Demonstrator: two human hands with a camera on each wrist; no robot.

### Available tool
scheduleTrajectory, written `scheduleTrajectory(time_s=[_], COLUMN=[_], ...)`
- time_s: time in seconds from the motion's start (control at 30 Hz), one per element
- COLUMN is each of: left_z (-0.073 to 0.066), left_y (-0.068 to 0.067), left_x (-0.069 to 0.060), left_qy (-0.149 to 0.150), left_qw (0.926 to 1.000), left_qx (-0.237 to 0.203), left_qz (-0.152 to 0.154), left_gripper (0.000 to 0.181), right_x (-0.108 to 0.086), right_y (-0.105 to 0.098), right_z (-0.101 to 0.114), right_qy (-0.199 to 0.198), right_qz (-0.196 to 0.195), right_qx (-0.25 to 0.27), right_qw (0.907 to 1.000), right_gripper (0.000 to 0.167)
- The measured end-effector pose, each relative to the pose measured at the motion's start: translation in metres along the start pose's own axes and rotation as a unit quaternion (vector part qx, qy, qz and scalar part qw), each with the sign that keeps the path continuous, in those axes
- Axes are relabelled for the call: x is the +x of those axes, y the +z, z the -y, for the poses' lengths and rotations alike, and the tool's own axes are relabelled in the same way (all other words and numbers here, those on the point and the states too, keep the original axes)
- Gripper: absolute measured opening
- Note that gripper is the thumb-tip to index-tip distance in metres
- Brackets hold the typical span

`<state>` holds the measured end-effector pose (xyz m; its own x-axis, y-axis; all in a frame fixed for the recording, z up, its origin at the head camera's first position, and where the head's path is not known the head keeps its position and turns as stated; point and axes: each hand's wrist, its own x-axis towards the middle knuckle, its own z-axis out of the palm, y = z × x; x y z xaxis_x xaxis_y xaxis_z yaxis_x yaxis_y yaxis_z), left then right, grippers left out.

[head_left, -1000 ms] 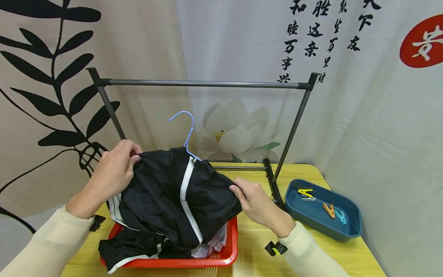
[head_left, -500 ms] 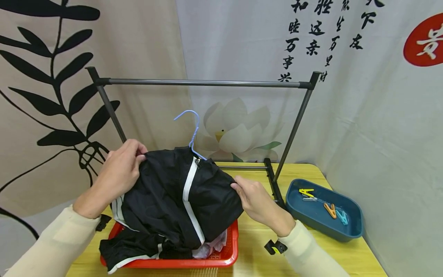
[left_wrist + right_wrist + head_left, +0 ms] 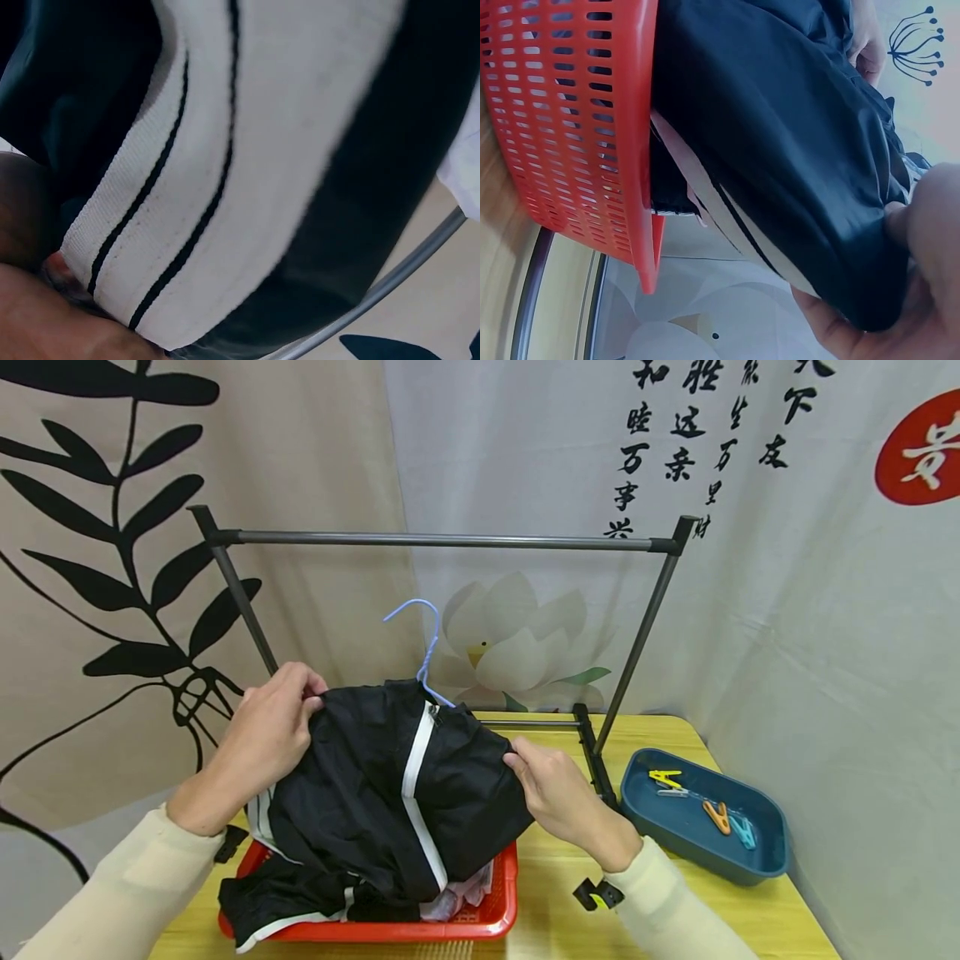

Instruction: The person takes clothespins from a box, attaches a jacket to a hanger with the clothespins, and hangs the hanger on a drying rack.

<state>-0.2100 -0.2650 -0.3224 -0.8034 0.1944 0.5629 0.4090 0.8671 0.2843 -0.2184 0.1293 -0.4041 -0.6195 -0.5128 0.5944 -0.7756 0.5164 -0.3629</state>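
A black jacket with white trim and a white front zip hangs on a blue wire hanger, whose hook rises from the collar. My left hand pinches the jacket at its left shoulder. At the other shoulder, lower down, my right hand grips the cloth between thumb and fingers. White stripes on the sleeve fill the left wrist view. One sleeve of the jacket droops over the front of a red basket. In the right wrist view the right thumb presses on the dark fabric.
A grey metal rack stands behind the jacket on the yellow wooden table. To the right sits a blue tray with several coloured clips. Pale pinkish cloth lies in the basket. A printed curtain hangs behind.
The jacket's top and the hanger have shifted a little to the right, along with my left hand. My right hand has moved only slightly and keeps its grip.
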Motion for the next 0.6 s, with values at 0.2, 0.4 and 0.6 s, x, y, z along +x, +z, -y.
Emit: scheduleTrajectory(time_s=[0.2, 0.4, 0.6], left_z=[-0.006, -0.015, -0.02], left_y=[0.001, 0.003, 0.005], left_x=[0.0, 0.001, 0.001], left_qy=[0.007, 0.024, 0.03], left_qw=[1.0, 0.9997, 0.9995], left_qx=[-0.004, -0.006, -0.008], left_qz=[-0.004, 0.004, -0.001], left_gripper=[0.011, 0.011, 0.009], right_x=[0.001, 0.003, 0.003], right_y=[-0.002, -0.002, -0.002], right_z=[0.001, 0.002, 0.001], right_qy=[0.001, 0.002, 0.001], right_qz=[-0.006, -0.007, -0.007], right_qx=[-0.004, 0.002, 0.012], right_qw=[1.0, 1.0, 0.9999], right_gripper=[0.028, 0.024, 0.022])
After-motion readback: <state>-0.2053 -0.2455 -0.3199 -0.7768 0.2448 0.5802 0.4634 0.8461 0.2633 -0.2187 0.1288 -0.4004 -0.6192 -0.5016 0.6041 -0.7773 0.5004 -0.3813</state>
